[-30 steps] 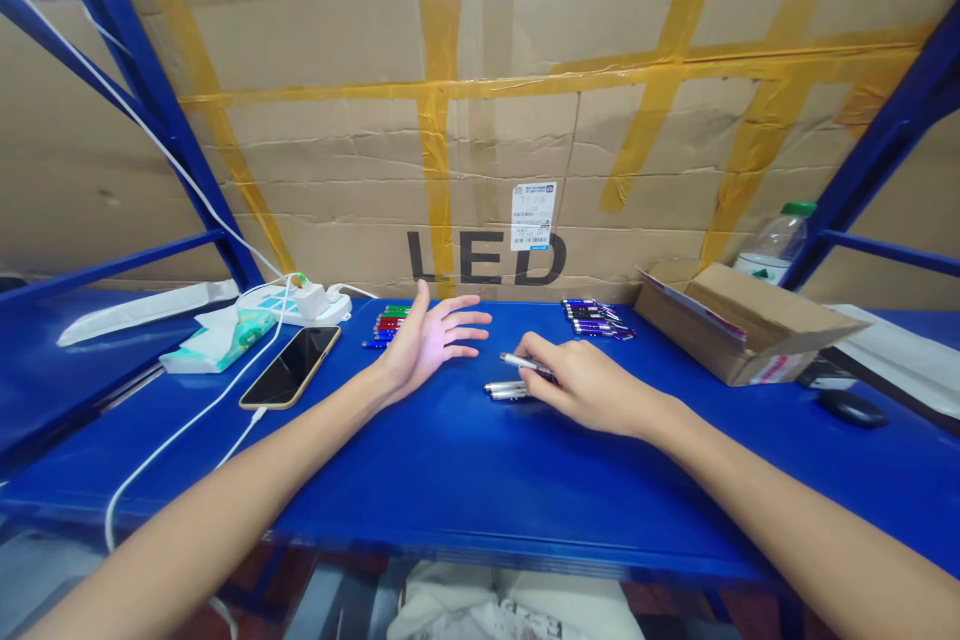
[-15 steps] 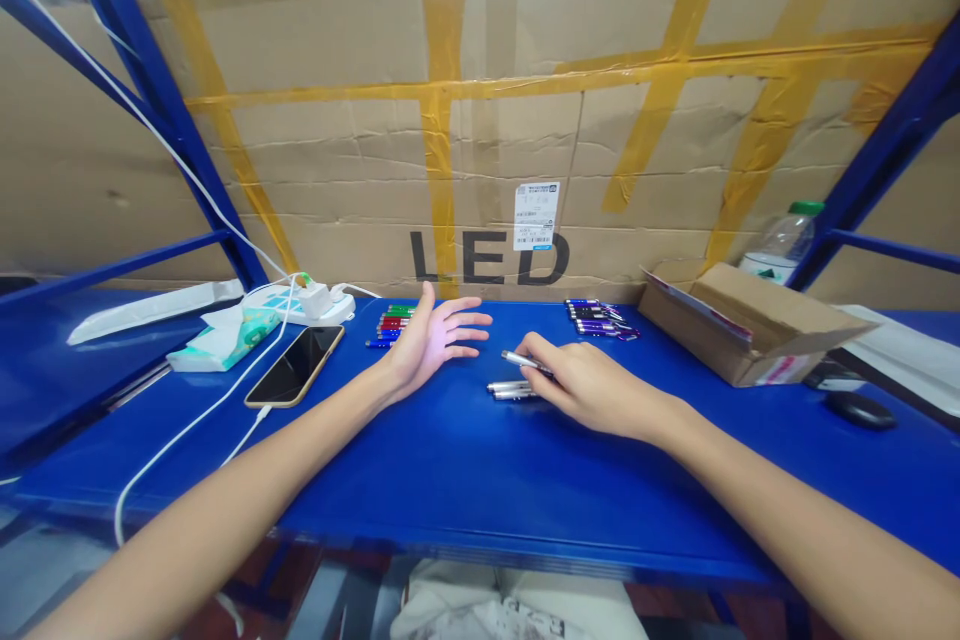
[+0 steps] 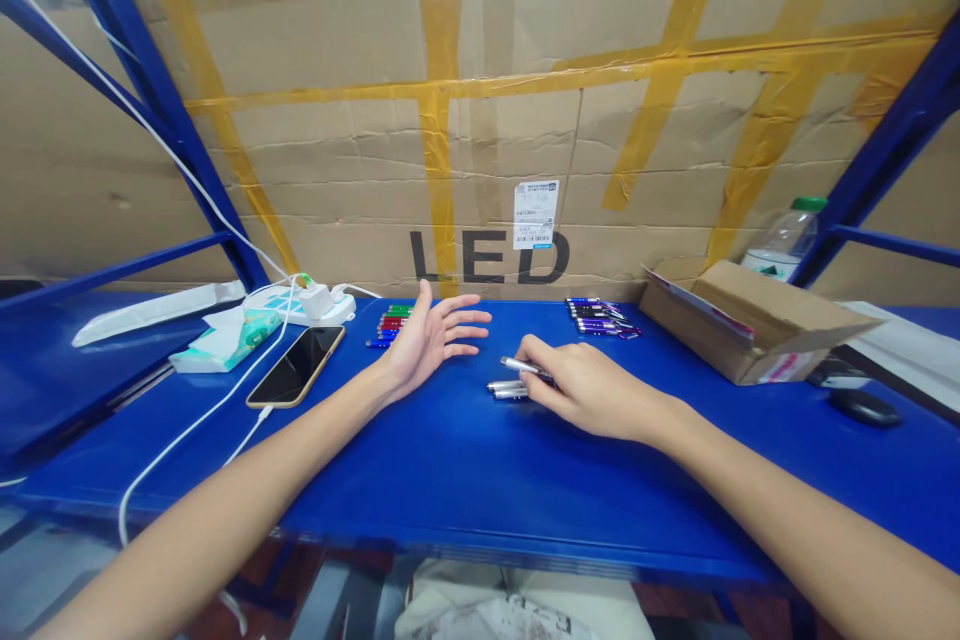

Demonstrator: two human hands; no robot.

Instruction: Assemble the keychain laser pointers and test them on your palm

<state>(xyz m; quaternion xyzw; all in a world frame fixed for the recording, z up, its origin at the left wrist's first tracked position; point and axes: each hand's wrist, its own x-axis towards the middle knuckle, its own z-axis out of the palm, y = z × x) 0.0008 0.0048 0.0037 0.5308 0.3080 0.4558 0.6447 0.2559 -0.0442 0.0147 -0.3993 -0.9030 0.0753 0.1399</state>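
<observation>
Between the thumb and fingers of my right hand (image 3: 581, 382) is a silver pen (image 3: 519, 364), its tip end pointing left. Silver pens (image 3: 506, 390) lie on the blue table just below it, partly hidden by that hand. My left hand (image 3: 431, 340) is held open, palm turned to the right and fingers spread, holding nothing. Behind it, partly covered, is a row of green, red and blue pens (image 3: 390, 328). A second group of purple and black pens (image 3: 598, 317) lies beyond my right hand, near the cardboard.
On the left are a phone (image 3: 296, 367) with a white cable, a tissue pack (image 3: 225, 340) and a power strip (image 3: 300, 303). An open cardboard box (image 3: 757, 325), a bottle (image 3: 784, 240) and a black mouse (image 3: 864, 407) stand at right. A large cardboard sheet (image 3: 337, 170) walls the back.
Hardly anything differs. My right hand and its silver pen have shifted very slightly, and my left hand stays open in the same place.
</observation>
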